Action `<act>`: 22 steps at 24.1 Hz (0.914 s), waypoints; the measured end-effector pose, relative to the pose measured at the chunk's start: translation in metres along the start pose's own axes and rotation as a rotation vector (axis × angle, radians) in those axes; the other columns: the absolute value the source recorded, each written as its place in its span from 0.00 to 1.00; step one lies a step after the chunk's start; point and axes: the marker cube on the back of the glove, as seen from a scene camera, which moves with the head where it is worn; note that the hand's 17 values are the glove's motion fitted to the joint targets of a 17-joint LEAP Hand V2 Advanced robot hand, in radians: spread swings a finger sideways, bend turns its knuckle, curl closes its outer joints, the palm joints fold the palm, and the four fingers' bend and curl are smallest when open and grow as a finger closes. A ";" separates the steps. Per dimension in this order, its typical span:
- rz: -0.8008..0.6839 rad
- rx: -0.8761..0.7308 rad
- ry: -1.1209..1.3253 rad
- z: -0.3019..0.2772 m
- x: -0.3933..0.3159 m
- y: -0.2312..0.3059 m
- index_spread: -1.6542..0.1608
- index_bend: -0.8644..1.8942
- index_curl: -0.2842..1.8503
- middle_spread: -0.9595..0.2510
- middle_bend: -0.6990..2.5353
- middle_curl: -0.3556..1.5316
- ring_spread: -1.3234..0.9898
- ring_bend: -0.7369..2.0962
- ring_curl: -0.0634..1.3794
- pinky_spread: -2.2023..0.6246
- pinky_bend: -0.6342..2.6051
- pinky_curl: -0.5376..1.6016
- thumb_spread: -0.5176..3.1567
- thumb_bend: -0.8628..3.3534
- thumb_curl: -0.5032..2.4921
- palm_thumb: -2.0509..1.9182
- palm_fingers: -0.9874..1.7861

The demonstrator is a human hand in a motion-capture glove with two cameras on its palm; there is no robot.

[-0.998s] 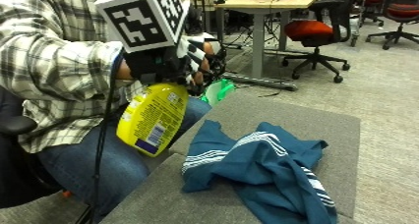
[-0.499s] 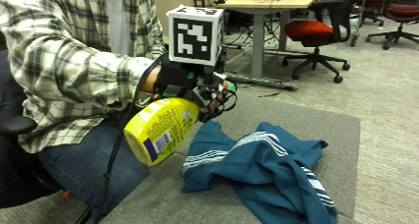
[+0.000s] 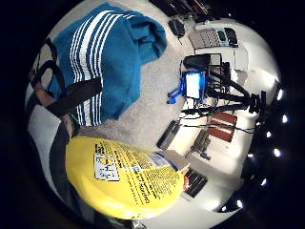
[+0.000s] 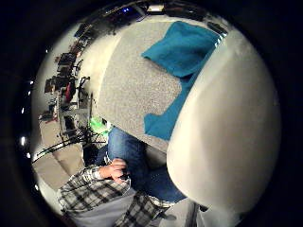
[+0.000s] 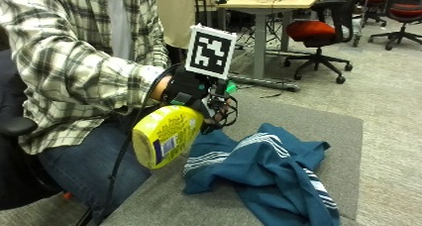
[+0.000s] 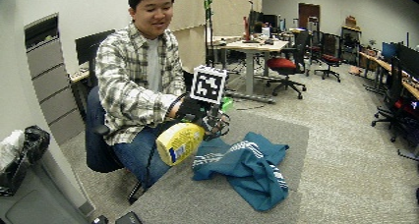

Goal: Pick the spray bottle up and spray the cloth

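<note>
Spray bottle (image 5: 163,137) held in gloved right hand (image 5: 198,94) above cloth (image 5: 264,171).

In front of me sits the table (image 5: 330,132), its top covered in grey carpet-like felt. One thing lies directly on it: the blue cloth (image 5: 264,171) with white stripes, crumpled in a heap, reaching toward the table's near edge beside my knees.

The nozzle and trigger of the yellow plastic spray bottle (image 5: 163,135) are hidden behind the fingers (image 5: 217,109) of the black-gloved right hand (image 5: 196,98). The bottle's label print is too small to read. Beyond the fingers, the crumpled blue white-striped cloth (image 5: 270,169) is cut off by the outside view's lower edge.
</note>
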 end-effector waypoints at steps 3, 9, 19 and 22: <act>-0.027 -0.015 0.008 0.005 -0.006 0.001 0.75 0.37 0.39 0.67 0.37 0.47 0.48 0.46 0.38 0.72 0.35 0.42 0.18 0.20 0.43 0.78 0.81; -0.050 0.009 -0.021 0.002 -0.006 0.002 0.75 0.37 0.39 0.67 0.37 0.47 0.48 0.46 0.38 0.72 0.35 0.42 0.18 0.20 0.43 0.78 0.81; -0.013 0.295 -0.516 -0.046 0.022 0.016 0.75 0.37 0.39 0.67 0.37 0.47 0.48 0.46 0.38 0.72 0.35 0.43 0.18 0.20 0.43 0.78 0.81; -0.020 0.422 -0.741 -0.064 0.035 0.024 0.75 0.37 0.40 0.67 0.38 0.47 0.48 0.46 0.38 0.72 0.35 0.43 0.18 0.20 0.43 0.78 0.80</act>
